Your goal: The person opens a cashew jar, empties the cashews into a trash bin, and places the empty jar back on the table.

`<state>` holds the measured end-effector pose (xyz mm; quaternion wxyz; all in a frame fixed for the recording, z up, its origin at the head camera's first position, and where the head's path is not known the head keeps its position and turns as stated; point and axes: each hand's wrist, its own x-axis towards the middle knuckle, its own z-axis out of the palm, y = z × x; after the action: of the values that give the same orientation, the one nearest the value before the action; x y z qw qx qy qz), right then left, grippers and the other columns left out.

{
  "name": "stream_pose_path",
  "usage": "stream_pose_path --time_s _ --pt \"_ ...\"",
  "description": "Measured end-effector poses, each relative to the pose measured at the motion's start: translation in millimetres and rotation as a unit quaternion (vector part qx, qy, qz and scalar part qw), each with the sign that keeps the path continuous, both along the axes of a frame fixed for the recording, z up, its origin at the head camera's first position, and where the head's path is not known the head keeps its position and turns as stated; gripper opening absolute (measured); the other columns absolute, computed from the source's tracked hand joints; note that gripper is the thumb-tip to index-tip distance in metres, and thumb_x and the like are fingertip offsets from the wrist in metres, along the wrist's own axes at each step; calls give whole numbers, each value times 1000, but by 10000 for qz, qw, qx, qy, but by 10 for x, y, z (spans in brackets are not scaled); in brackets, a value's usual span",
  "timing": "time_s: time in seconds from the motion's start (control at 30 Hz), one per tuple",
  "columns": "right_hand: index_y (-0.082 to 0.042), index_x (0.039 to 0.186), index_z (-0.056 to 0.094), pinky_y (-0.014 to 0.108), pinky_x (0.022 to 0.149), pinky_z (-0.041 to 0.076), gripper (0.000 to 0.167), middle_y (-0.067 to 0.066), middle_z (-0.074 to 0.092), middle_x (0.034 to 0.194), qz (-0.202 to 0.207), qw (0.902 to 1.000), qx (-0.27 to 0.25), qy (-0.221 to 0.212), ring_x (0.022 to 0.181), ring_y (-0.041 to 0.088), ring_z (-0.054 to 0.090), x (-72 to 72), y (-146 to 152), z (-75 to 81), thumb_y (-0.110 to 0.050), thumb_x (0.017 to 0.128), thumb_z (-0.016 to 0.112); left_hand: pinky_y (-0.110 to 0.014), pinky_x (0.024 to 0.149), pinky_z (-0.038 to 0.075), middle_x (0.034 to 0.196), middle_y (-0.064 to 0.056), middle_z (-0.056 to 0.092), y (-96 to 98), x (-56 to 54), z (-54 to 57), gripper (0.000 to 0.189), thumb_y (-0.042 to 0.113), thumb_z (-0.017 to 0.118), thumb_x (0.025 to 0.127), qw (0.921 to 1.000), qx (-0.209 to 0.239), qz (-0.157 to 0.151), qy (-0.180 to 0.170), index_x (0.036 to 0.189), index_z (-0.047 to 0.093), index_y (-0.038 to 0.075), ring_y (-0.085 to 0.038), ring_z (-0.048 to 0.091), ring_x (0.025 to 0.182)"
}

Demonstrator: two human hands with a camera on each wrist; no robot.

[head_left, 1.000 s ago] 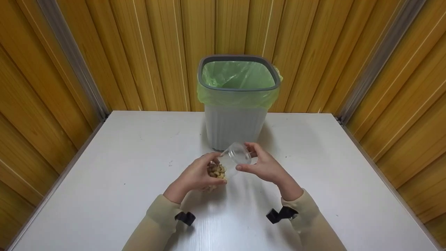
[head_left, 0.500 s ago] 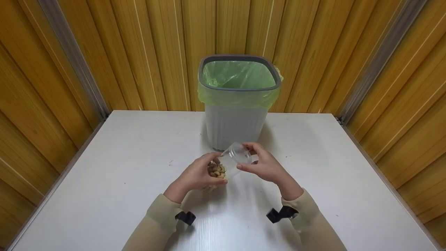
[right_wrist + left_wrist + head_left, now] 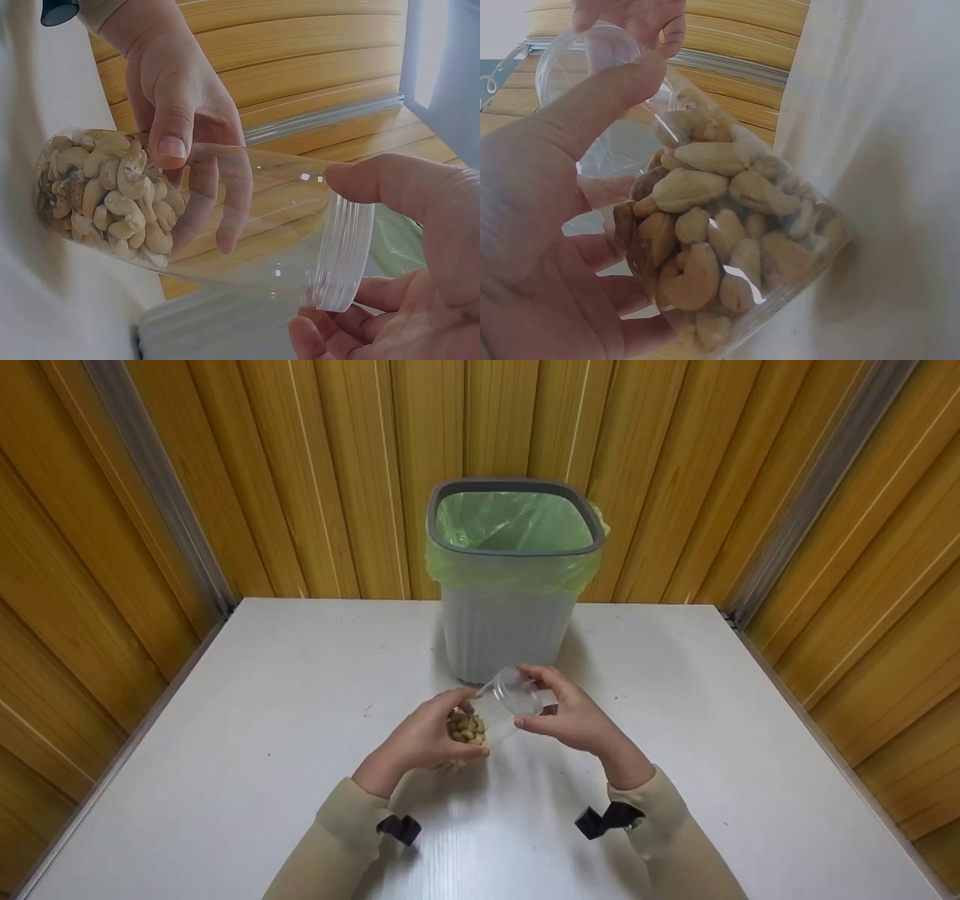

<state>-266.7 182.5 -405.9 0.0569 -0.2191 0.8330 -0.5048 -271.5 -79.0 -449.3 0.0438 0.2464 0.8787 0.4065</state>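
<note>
A clear plastic jar [image 3: 255, 217] is tilted over the white table, its lidded end up to the right. Cashews [image 3: 466, 728] fill the lower part of the jar; in the left wrist view the cashews [image 3: 697, 225] press against its wall. My left hand [image 3: 424, 735] grips the jar's body near the nuts, thumb on the near side and fingers round the far side. A clear ribbed lid [image 3: 343, 255] caps the jar. My right hand [image 3: 562, 712] holds that lid between thumb and fingers, with the thumb [image 3: 360, 178] lying at the jar's shoulder.
Behind the hands stands a light grey trash bin [image 3: 502, 630] with a dark rim and a green liner bag [image 3: 517, 570]. The white table [image 3: 300, 682] is enclosed by wood-patterned walls [image 3: 345, 472]. Black wrist mounts [image 3: 401, 829] sit on both sleeves.
The right hand's fingers have shifted slightly left over the lid while its thumb has slid a little to the right. The left hand and the jar stay nearly in place.
</note>
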Motion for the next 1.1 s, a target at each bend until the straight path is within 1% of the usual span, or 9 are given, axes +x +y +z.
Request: stream_pose_path --time_s 0.2,0.37,0.53,0.6,0.67,0.77,0.83,0.97,1.1 --pt "-4 155 41 39 95 53 75 18 44 153 100 9999 -20 26 136 39 45 5 6 6 -15 90 77 -47 96 53 125 -5 65 5 5 7 84 39 91 78 10000 -5 10 35 149 51 16 -20 62 105" --pt "-5 156 39 44 99 52 76 19 41 157 226 9997 4 63 138 39 44 11 8 14 -15 90 76 -45 95 53 124 -4 65 2 6 3 84 40 90 79 10000 -22 -1 21 150 50 17 -19 62 103" --pt "-6 160 32 51 104 50 86 19 36 162 314 9994 -39 -102 140 39 40 33 13 40 -17 89 80 -45 94 53 123 -3 65 -4 -5 -9 86 41 90 79 10000 41 -54 -3 150 50 16 -18 62 102" --pt "-5 161 30 53 106 49 90 19 36 162 188 9996 -10 -225 141 39 40 44 4 55 -22 88 81 -44 93 53 123 -3 65 -4 -9 -10 86 40 90 79 10000 65 -75 -4 150 50 16 -18 62 101" --pt "-4 160 31 53 105 49 90 20 40 159 -60 9994 79 -329 140 39 42 51 -12 61 -29 89 82 -44 93 53 123 -4 65 -3 -12 -11 85 40 90 79 10000 66 -74 -2 150 50 16 -18 62 101" --pt "-2 156 36 51 104 48 87 19 48 152 -463 9976 202 -482 135 37 47 55 -39 58 -37 90 81 -45 93 53 123 -4 65 -1 -11 -8 85 40 90 79 9999 60 -81 10 150 50 16 -18 62 101" --pt "-3 153 41 48 102 48 85 17 54 145 -679 9960 252 -523 130 34 51 58 -57 52 -39 88 82 -45 94 53 123 -5 65 1 -8 -4 85 40 90 79 10000 52 -81 9 150 49 15 -18 62 101" --pt "-4 148 46 42 97 49 80 15 58 138 -856 9949 255 -474 124 31 54 67 -86 45 -37 86 84 -46 94 54 124 -5 65 4 3 7 84 40 90 80 10000 52 -63 -12 150 50 16 -18 62 101" --pt "-4 146 48 42 95 50 76 15 58 139 -857 9952 214 -419 124 32 53 73 -93 44 -33 86 84 -46 94 54 124 -5 65 6 8 9 84 40 89 80 10000 52 -38 -33 150 50 16 -19 62 102"
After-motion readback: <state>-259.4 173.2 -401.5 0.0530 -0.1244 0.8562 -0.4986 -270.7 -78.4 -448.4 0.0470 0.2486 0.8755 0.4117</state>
